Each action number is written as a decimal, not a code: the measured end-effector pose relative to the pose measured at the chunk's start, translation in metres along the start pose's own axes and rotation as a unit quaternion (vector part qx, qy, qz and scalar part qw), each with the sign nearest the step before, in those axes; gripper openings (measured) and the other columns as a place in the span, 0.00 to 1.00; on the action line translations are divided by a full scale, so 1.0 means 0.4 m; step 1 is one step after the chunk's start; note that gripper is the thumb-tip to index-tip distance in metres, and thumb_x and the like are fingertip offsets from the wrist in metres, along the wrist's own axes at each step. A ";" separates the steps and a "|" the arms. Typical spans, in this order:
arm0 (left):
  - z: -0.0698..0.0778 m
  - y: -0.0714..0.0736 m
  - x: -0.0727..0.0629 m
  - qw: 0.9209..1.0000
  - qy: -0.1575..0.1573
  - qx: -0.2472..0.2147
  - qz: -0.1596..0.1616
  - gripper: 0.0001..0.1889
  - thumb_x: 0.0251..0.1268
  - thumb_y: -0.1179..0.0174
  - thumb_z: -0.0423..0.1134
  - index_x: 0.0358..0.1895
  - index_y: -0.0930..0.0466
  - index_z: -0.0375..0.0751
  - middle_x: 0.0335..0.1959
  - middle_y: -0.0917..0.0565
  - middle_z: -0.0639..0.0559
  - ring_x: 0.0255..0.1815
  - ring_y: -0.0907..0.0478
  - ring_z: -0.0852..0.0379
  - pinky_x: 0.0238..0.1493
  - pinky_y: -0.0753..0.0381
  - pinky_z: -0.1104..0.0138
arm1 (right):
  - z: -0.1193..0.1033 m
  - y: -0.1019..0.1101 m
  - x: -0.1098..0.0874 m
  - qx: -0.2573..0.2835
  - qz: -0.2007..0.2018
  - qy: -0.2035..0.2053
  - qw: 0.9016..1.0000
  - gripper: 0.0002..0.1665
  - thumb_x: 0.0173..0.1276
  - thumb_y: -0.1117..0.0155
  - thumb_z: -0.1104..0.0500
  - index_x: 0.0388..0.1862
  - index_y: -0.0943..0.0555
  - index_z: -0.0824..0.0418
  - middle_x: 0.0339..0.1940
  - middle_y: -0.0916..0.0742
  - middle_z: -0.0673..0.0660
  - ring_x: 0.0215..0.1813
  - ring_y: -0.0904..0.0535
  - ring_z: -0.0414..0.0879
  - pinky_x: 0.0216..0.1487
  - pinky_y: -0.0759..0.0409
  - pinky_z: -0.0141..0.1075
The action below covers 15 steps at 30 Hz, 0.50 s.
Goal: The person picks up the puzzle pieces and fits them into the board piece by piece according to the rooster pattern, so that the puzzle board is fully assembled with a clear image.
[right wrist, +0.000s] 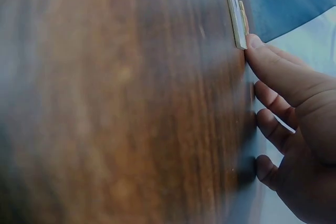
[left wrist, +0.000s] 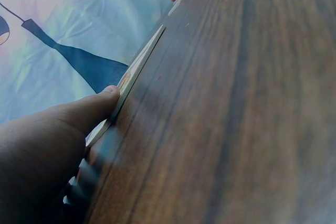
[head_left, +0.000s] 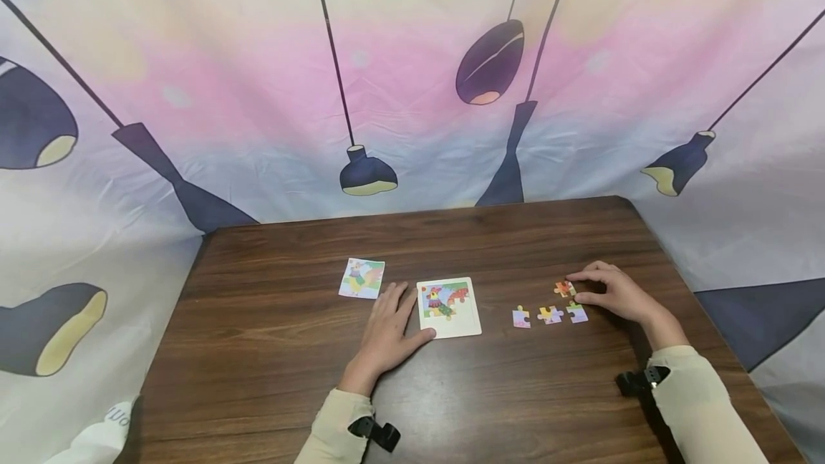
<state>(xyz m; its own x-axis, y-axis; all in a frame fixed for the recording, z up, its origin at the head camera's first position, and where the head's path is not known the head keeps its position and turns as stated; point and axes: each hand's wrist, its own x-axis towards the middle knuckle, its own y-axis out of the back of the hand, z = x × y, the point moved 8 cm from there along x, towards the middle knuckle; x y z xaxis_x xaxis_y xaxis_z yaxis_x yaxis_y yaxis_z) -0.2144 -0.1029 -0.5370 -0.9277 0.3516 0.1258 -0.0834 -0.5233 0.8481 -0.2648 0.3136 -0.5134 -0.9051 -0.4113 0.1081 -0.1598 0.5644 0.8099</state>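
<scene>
On the table lies a white-framed jigsaw board point(head_left: 477, 310), its rooster picture partly filled in. My left hand point(head_left: 385, 331) rests beside it with straight fingers spread along its left side, and the thumb point(left wrist: 107, 98) touches its near edge. Off to the right, my right hand point(head_left: 619, 293) has its thumb and index finger at opposite edges of a red-orange puzzle piece point(head_left: 562, 288), pinching it. Just below are a green-and-lilac piece point(head_left: 577, 314), a yellow-and-lilac piece point(head_left: 551, 315) and a lilac piece point(head_left: 520, 319). The other right fingers rest loosely bent on the tabletop.
A square picture card point(head_left: 362, 278) with a similar rooster lies left of the board. The dark wooden table point(head_left: 271, 349) meets a printed cloth point(head_left: 271, 170) along its far edge. A white object point(head_left: 97, 439) shows at lower left. Each wrist wears a black camera strap.
</scene>
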 end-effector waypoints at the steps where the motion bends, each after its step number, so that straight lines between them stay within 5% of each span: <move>1: 0.001 0.001 0.000 1.000 0.000 0.000 0.000 0.45 0.69 0.34 0.63 0.80 0.33 0.38 0.81 0.37 0.37 0.85 0.48 0.35 0.83 0.50 0.41 | 0.000 -0.001 0.001 0.000 -0.002 -0.001 1.000 0.22 0.67 0.22 0.60 0.60 0.12 0.63 0.47 0.17 0.54 0.52 0.23 0.54 0.51 0.23 0.52; 9: 0.001 0.001 -0.002 1.000 -0.002 -0.001 -0.003 0.45 0.70 0.34 0.62 0.80 0.33 0.37 0.81 0.37 0.36 0.85 0.48 0.34 0.82 0.49 0.40 | -0.008 -0.009 -0.002 -0.011 -0.009 -0.024 1.000 0.20 0.70 0.24 0.58 0.59 0.12 0.61 0.49 0.17 0.57 0.54 0.25 0.58 0.53 0.27 0.56; 15: 0.005 0.006 -0.001 1.000 -0.015 0.000 0.010 0.43 0.70 0.33 0.61 0.78 0.31 0.35 0.80 0.36 0.34 0.83 0.46 0.32 0.81 0.47 0.38 | -0.031 -0.015 -0.001 -0.065 0.001 -0.030 0.997 0.18 0.73 0.28 0.59 0.58 0.15 0.65 0.53 0.16 0.63 0.59 0.25 0.68 0.58 0.29 0.68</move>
<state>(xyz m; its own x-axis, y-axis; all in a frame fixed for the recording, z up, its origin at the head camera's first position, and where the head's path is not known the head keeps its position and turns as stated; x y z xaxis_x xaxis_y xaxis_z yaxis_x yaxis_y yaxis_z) -0.2136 -0.1026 -0.5342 -0.9182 0.3636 0.1575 -0.0649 -0.5300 0.8455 -0.2587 0.3014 -0.5112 -0.9277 -0.3652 0.0782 -0.1096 0.4664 0.8778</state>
